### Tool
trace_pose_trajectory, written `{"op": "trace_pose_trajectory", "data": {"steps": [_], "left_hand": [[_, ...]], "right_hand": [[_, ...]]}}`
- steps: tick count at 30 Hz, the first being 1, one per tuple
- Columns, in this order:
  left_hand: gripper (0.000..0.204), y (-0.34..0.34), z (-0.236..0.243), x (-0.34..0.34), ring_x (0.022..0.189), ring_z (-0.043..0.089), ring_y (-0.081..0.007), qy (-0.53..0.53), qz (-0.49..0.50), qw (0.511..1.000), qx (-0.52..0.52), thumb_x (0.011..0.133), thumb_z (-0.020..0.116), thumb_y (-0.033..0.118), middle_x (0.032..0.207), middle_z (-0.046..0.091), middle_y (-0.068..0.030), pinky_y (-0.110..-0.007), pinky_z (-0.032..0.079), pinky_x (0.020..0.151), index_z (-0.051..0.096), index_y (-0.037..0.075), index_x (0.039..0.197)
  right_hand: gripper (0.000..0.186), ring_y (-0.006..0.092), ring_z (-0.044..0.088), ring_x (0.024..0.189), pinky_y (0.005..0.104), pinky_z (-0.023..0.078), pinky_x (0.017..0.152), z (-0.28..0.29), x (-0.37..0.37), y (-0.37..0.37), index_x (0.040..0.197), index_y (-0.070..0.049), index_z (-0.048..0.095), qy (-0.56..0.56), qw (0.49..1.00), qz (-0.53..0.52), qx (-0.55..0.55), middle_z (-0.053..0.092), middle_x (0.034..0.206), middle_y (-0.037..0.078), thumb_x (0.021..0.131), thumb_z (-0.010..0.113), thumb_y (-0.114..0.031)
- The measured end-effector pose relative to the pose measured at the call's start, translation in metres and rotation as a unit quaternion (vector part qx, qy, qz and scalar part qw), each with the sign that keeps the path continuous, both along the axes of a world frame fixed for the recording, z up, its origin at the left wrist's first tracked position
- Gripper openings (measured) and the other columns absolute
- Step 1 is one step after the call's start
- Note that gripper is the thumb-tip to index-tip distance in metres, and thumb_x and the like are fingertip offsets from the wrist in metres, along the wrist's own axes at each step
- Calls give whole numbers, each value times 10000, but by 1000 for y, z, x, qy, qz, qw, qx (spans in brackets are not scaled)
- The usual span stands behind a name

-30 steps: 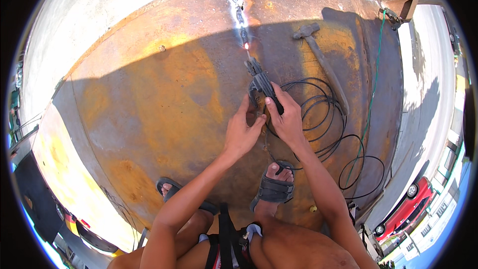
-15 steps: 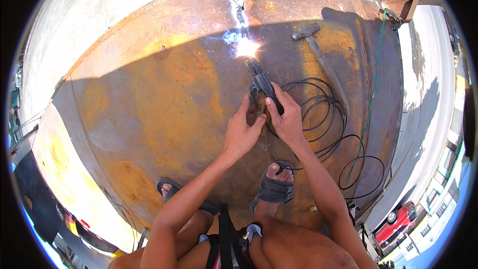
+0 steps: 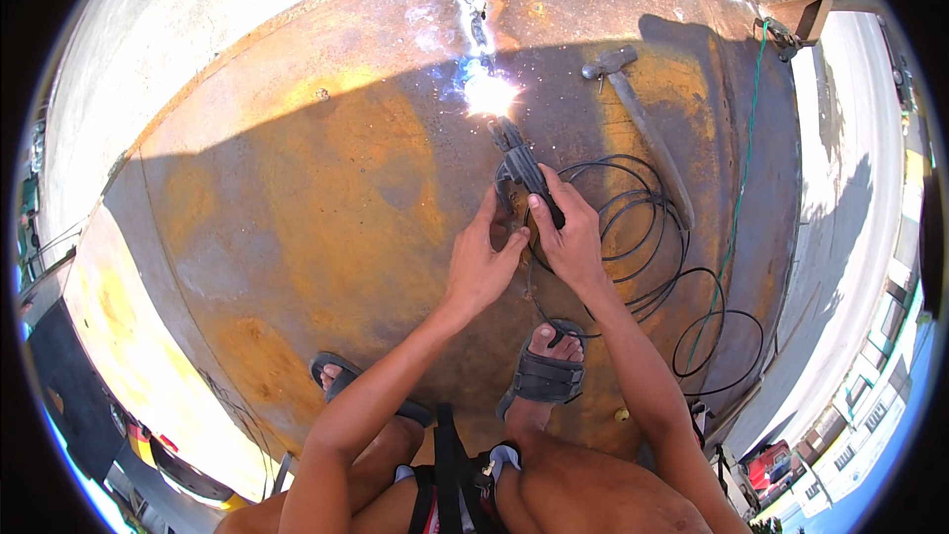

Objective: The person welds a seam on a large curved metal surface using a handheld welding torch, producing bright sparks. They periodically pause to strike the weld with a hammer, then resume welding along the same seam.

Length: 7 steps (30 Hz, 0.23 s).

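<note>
My right hand (image 3: 570, 237) is wrapped around the handle of a black welding electrode holder (image 3: 524, 163). My left hand (image 3: 483, 262) steadies it from the other side, index fingertip at the lever and thumb near the handle's lower end. At the holder's far end, a bright welding arc (image 3: 490, 96) throws sparks onto a rusty steel plate (image 3: 346, 218); the glare hides the electrode tip. A rough weld seam (image 3: 469, 0) runs from the arc toward the plate's far edge.
A hammer (image 3: 643, 119) lies right of the arc. Black cable (image 3: 652, 222) coils beside my right hand. A green cord (image 3: 743, 168) crosses the plate's right side. My sandalled feet (image 3: 547, 371) rest on the plate. A red vehicle (image 3: 769, 465) stands beyond, lower right.
The arc glows larger and scatters more sparks, with the blue glow closer to it. Both hands keep their places. The red vehicle at lower right has shifted toward the lower left.
</note>
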<state>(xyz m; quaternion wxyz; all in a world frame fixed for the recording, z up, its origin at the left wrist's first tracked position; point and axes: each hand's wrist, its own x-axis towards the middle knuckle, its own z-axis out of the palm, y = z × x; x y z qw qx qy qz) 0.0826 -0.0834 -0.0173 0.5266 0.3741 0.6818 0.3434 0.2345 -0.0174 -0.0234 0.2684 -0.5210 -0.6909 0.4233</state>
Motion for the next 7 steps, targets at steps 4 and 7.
{"op": "trace_pose_trajectory", "data": {"steps": [4, 7], "left_hand": [[726, 0, -1, 0, 1020, 739, -329, -16, 5, 1000, -8, 975, 742, 186, 1202, 743, -249, -425, 617, 817, 434, -35, 1595], [735, -3, -7, 1, 1020, 740, -329, -10, 8, 1000, 6, 975, 745, 189, 1198, 743, -248, -424, 618, 813, 429, -32, 1601]], "right_hand": [[428, 425, 717, 922, 469, 554, 817, 0, 0, 0, 1428, 59, 614, -2, 1000, 1, -5, 706, 1043, 243, 1074, 668, -176], [430, 423, 719, 927, 470, 554, 819, 0, 1, 0, 1435, 53, 614, -5, 1000, 1, -10, 708, 1050, 243, 1074, 668, -176]]}}
